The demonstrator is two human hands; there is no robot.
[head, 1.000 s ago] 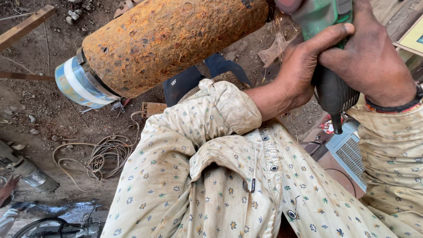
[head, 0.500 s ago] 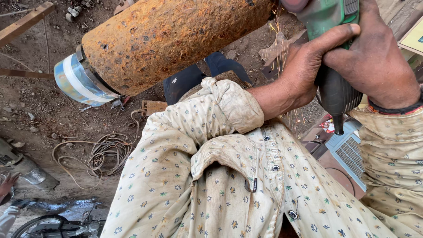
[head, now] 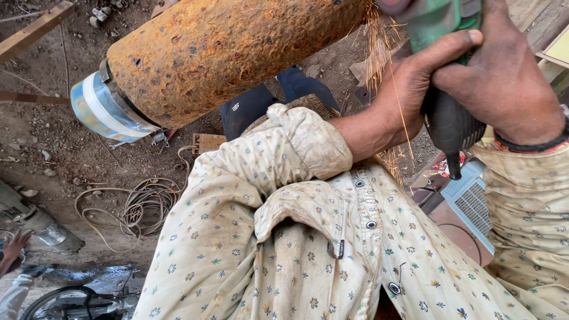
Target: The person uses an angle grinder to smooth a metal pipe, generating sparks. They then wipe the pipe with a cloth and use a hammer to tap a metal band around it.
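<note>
A big rusty orange cylinder lies across the top of the view, with a pale blue and white band around its left end. My left hand and my right hand both grip a green and black power grinder at the cylinder's right end. Orange sparks fly down from where the tool meets the metal. Both my arms wear cream floral sleeves. The tool's disc is hidden at the top edge.
Dirt ground lies below, with a coil of wire, a wooden beam at top left and a small wooden block. A white grille sits at right. Another person's hand shows at lower left near a wheel.
Sparks now spray from the cylinder's right end; none showed before. My hands and the grinder have shifted slightly up and to the right.
</note>
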